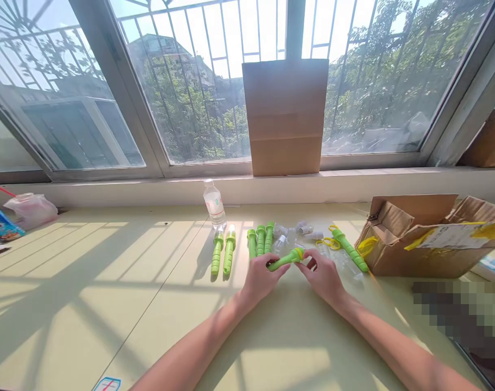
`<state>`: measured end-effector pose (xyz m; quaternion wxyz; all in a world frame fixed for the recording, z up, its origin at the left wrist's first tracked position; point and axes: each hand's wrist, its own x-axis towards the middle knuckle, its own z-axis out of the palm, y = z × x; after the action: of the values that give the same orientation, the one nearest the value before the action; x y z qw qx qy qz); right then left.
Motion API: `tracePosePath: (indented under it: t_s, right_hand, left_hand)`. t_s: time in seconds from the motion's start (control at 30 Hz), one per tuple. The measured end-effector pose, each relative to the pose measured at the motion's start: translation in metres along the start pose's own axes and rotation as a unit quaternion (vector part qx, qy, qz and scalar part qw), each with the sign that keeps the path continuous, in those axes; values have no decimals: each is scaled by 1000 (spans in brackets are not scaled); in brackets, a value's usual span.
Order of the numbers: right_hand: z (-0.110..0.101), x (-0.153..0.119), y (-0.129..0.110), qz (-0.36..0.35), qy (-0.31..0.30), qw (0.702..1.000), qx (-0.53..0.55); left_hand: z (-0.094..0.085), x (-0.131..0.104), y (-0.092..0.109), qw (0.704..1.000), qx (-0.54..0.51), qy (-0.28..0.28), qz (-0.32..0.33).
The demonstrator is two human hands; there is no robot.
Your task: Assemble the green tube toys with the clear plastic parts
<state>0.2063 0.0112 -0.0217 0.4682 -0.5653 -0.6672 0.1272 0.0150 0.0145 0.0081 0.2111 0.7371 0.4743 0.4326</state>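
Observation:
A green ribbed plastic handle [286, 260] with a yellow band at its right end is held across both hands, above the table. My left hand [263, 276] is closed around the handle's green left part. At the other end my right hand [324, 274] pinches close to the yellow band [299, 253] with thumb and fingers. Just behind lie three green handles [261, 240] side by side, next to a loose pile of clear plastic caps [288, 239]. Two more handles with clear tips [223, 258] lie to the left. Another green handle [351, 252] slants at the right, near yellow loops [327, 244].
A water bottle [214, 205] stands behind the two left handles. An opened cardboard box [434, 255] sits on the right. One flat cardboard piece [287, 119] leans against the window. A pink bag [31, 210] and a blue packet [3, 224] are far left.

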Motion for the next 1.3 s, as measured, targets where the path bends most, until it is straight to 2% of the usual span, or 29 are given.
tracePosePath:
  t_s: [0.13, 0.23, 0.37, 0.43, 0.67, 1.1, 1.3]
  right_hand:
    - [1, 0, 0, -3, -8, 1000, -19]
    - [2, -1, 2, 3, -8, 1000, -25]
    - [4, -1, 6, 2, 2, 1000, -12]
    - [3, 0, 6, -6, 17, 1000, -4]
    - [0, 0, 1, -27, 26, 999, 2]
    - [-1, 2, -1, -33, 17, 999, 21]
    - [-1, 1, -2, -30, -6, 999, 19]
  left_hand:
    - [-3, 2, 1, 999, -22, -30, -37]
    - [-3, 2, -2, 998, 11, -51, -32]
    - [1, -1, -9, 989, 112, -71, 62]
    - [3, -2, -12, 981, 154, -64, 102]
    - [5, -4, -13, 974, 173, -7, 143]
    - [5, -4, -12, 991, 105, -3, 86]
    - [1, -2, -5, 996, 57, -36, 57]
